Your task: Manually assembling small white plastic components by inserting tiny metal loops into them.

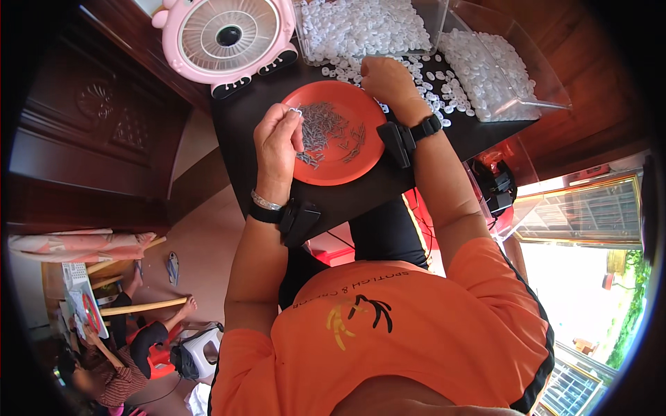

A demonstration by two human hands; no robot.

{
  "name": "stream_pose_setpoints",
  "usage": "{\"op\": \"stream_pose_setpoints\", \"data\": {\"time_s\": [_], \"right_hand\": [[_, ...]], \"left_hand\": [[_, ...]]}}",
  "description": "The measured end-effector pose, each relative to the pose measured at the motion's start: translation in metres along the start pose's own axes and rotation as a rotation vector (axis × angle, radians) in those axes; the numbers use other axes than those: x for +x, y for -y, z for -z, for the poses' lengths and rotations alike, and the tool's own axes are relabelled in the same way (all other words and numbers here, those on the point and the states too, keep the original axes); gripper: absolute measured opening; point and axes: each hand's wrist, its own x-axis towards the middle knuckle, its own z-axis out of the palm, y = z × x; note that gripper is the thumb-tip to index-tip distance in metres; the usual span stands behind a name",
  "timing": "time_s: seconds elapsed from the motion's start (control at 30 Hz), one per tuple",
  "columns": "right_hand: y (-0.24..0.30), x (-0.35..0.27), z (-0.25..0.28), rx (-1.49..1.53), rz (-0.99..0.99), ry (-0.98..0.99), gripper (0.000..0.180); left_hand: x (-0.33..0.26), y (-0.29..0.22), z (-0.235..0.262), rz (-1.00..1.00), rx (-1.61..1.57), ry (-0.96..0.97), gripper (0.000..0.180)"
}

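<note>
My left hand (pixel 275 142) is closed in a pinch over the left side of an orange-red plate (pixel 336 173). Between its thumb and forefinger shows a small white plastic piece (pixel 296 111). Many short grey metal pins (pixel 320 125) lie heaped on the plate, with a looser line of them toward its right. My right hand (pixel 390 82) is curled closed just beyond the plate's far right rim, among loose white oval plastic pieces (pixel 451 93) on the dark table (pixel 243 114). Its fingertips are hidden, so whatever they hold cannot be made out.
Two clear bins hold white pieces: a far bin (pixel 368 28) and a tilted right bin (pixel 489 73). A pink fan (pixel 229 38) stands at the far left. Below the table's right side is a black device (pixel 494 184). Another person (pixel 114 374) sits at a small table, lower left.
</note>
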Motion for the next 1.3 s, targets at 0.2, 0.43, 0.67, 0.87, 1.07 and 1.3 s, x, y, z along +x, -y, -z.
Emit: {"op": "stream_pose_setpoints", "data": {"time_s": [0.2,0.43,0.67,0.87,1.07,1.3], "right_hand": [[0.001,-0.005,0.003,0.024,0.07,-0.003,0.017],[0.025,-0.006,0.009,0.779,0.064,0.162,0.02],[0.07,-0.029,0.018,1.321,0.205,0.634,0.027],[0.069,-0.031,0.02,1.302,0.181,0.632,0.023],[0.066,-0.028,0.0,1.285,0.187,0.591,0.025],[0.068,-0.029,0.014,1.394,0.093,0.426,0.018]], "left_hand": [[-0.002,-0.003,0.001,-0.007,-0.004,-0.012,0.017],[-0.002,-0.004,0.002,-0.007,-0.03,-0.003,0.018],[0.0,0.001,0.0,0.041,-0.116,0.061,0.019],[0.003,0.003,0.004,0.038,-0.244,0.069,0.019],[0.005,0.003,0.002,0.065,-0.255,0.083,0.018],[0.002,0.005,0.0,0.028,0.025,-0.061,0.019]]}}
